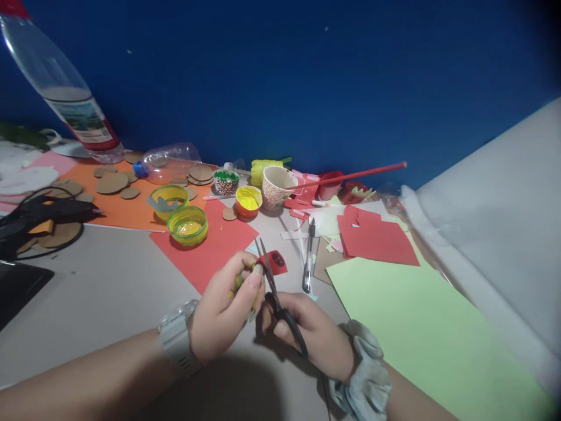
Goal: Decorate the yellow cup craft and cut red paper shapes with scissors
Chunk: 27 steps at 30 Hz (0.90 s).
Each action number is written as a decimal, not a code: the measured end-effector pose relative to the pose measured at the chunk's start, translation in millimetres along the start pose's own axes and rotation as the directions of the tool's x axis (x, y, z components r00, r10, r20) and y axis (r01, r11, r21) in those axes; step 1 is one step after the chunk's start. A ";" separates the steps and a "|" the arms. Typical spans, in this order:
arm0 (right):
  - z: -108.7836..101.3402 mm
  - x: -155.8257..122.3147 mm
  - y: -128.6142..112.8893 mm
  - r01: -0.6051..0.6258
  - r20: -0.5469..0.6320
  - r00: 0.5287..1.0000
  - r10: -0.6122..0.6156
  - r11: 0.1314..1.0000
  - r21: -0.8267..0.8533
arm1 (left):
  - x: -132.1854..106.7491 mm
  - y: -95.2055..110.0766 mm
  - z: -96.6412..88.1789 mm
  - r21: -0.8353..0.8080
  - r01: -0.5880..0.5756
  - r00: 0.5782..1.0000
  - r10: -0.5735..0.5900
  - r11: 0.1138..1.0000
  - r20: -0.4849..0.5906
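Observation:
My left hand (232, 304), with a pale watch on its wrist, is closed in a pinch on a small red piece of paper (283, 269). A dark round mark is drawn on that piece. In my right hand (309, 330) is a pair of scissors (289, 327) with black handles, its blades slightly apart and pointing away from me. The blades cross the red piece right beside my left fingertips. Yellowish marks show on my left fingers; part of the red piece is hidden behind the fingers and blades.
A pen (309, 257), red paper (377, 237) and a light green sheet (421, 327) lie to the right. Behind stand a patterned paper cup (275, 193), a cup of yellow paint (248, 202) and green-yellow bowls (187, 227). A tall bottle (83, 111) and cardboard discs (113, 183) are left.

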State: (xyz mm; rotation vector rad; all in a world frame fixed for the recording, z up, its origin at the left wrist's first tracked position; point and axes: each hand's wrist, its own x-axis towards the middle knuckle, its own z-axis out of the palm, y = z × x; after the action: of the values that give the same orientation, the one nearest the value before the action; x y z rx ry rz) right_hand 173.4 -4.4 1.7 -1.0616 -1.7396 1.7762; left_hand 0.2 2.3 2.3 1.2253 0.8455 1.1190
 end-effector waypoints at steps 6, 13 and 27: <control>-0.2 -0.5 -0.9 -0.002 0.003 1.000 0.002 1.000 -0.006 | -0.1 0.5 0.1 0.002 -0.004 1.000 0.004 1.000 -0.009; -0.8 -0.1 -1.1 0.006 0.002 1.000 -0.006 0.999 -0.031 | 0.2 0.8 -0.2 0.035 0.004 1.000 -0.003 0.999 -0.020; -0.5 0.5 -2.1 -0.001 0.002 1.000 0.001 0.999 -0.034 | -0.3 0.8 0.5 0.019 0.012 1.000 -0.012 1.000 -0.024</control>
State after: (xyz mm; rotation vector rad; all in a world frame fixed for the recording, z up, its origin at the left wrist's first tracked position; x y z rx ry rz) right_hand 173.0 -3.5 3.6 -1.0756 -1.7767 1.7549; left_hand 0.4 1.8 3.2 1.2235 0.8824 1.1202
